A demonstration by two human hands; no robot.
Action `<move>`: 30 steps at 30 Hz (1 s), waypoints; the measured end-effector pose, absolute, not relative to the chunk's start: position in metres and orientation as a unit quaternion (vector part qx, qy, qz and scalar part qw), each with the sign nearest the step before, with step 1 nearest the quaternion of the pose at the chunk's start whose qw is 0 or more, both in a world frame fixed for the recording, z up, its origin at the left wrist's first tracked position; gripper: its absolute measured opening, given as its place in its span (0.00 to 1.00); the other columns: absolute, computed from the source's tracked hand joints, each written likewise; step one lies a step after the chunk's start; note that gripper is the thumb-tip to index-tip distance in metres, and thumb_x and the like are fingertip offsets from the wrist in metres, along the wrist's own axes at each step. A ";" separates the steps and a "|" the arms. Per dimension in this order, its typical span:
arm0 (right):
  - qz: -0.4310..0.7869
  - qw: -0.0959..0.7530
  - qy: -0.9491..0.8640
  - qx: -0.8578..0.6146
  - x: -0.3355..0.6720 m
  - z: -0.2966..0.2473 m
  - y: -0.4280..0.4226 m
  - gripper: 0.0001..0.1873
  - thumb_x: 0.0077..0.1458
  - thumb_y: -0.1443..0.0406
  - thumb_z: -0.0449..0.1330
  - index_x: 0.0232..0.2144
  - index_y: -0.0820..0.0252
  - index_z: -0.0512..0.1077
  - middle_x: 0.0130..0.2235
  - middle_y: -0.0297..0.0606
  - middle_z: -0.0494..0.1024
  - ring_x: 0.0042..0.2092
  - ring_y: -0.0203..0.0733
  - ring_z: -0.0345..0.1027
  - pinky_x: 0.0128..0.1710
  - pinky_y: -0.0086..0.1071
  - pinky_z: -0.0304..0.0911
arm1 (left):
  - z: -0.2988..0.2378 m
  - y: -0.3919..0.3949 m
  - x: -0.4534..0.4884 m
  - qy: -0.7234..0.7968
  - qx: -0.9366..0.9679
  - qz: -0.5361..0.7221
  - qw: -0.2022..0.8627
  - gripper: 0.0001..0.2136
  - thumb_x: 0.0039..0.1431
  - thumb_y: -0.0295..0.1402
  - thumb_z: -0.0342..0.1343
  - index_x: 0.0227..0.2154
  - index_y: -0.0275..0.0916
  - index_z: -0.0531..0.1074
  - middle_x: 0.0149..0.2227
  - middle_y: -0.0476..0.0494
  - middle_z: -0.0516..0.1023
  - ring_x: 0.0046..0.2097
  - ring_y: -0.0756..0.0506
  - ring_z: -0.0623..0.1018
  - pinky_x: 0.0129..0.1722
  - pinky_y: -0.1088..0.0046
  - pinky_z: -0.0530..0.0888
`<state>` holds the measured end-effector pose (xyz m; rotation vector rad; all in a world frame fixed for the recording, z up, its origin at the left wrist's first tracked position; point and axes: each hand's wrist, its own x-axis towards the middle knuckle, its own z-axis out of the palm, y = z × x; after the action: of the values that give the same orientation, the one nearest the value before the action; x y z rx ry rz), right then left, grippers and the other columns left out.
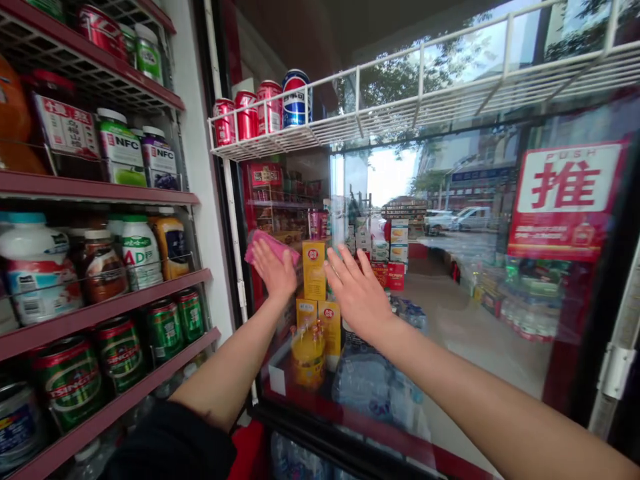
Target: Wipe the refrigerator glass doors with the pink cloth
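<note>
Stocked shelves [100, 189] rise on our left, their maroon edges fronting juice bottles [121, 150] above and green cans [119, 353] below, while a dark-framed glass door [450, 293] takes up most of the view ahead. Our left hand [275, 267] lies nearly flat, fingers stretched out close together and thumb apart, over a pink cloth [276, 243]; the cloth is pinned between that hand and the glass, near the door's left edge, and we have no fingers curled around it. Our right hand [359, 293] is wide open with its fingers spread, holding nothing, just beside the left one; we cannot tell whether its palm touches the glass. Above both hands a white wire rack [421, 83] runs across the door, with three red cans [247, 115] and a blue can [296, 99] standing at its left end. Well to the right of our hands we see a red and white sticker [567, 200] on the glass. Yellow boxes [315, 267] show between our hands, through or in the glass, and a dark sleeve [170, 440] covers part of our left arm.
</note>
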<state>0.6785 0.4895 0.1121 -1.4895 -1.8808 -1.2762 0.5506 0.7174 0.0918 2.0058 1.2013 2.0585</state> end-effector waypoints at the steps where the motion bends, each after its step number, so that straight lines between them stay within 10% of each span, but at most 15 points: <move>1: -0.456 0.213 -0.675 -0.540 0.684 0.110 0.487 0.32 0.67 0.75 0.53 0.72 0.69 0.65 0.78 0.55 0.57 0.81 0.60 0.44 0.78 0.67 0.46 | 0.096 0.716 0.554 0.394 0.634 0.665 0.024 0.41 0.74 0.48 0.42 0.78 0.23 0.40 0.81 0.20 0.40 0.82 0.29 0.41 0.78 0.38 0.43; 10: -0.446 0.291 -0.642 -0.551 0.709 0.089 0.456 0.31 0.70 0.68 0.54 0.72 0.69 0.64 0.78 0.55 0.57 0.81 0.60 0.40 0.79 0.64 0.44 | 0.098 0.634 0.609 0.080 0.849 0.453 -0.260 0.37 0.72 0.46 0.50 0.78 0.38 0.51 0.81 0.33 0.48 0.82 0.33 0.41 0.79 0.42 0.42; 20: -0.456 0.321 -0.575 -0.598 0.724 0.082 0.397 0.29 0.70 0.66 0.57 0.70 0.69 0.67 0.78 0.55 0.59 0.80 0.63 0.45 0.78 0.65 0.47 | 0.112 0.610 0.645 0.334 0.669 0.664 -0.029 0.42 0.75 0.50 0.45 0.80 0.31 0.37 0.81 0.24 0.39 0.82 0.32 0.38 0.78 0.39 0.43; 30: -0.454 0.350 -0.560 -0.598 0.747 0.071 0.369 0.29 0.70 0.65 0.56 0.69 0.68 0.68 0.77 0.54 0.60 0.80 0.60 0.45 0.79 0.63 0.45 | 0.103 0.561 0.669 0.002 0.867 0.413 -0.280 0.40 0.70 0.48 0.55 0.79 0.39 0.50 0.81 0.33 0.49 0.82 0.33 0.43 0.80 0.43 0.42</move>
<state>0.7467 0.3691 0.0711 -1.5491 -1.4514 -1.1770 0.6688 0.5612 0.1035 3.3483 0.0085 1.5953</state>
